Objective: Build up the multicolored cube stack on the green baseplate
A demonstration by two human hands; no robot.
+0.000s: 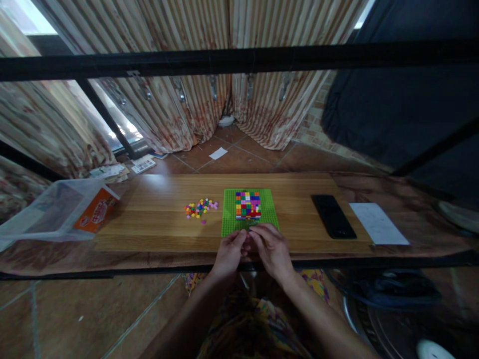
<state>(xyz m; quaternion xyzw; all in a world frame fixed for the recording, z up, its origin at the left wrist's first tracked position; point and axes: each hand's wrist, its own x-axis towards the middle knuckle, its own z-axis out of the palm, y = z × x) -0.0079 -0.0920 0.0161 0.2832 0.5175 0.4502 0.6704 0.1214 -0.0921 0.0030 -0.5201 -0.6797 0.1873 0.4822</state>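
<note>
My left hand [234, 248] and my right hand [272, 249] meet at the near edge of a green studded baseplate [269, 209]. Fingers of both hands are closed in a pinch, and whatever lies between the fingertips is too small to make out. Just beyond them, a block built of many-coloured toy bricks [247, 205] stands on the baseplate. To the left of the plate, loose small bricks [200, 206] in several colours are heaped on the wooden board, with one purple brick [203, 222] lying apart nearer to me.
The wooden board [157, 219] carries a black phone [334, 216] on the right. Beyond it lies a white sheet of paper [378, 223]. A clear plastic bin [48, 212] with an orange label stands at the left end. Black metal bars [239, 61] cross in front of striped curtains.
</note>
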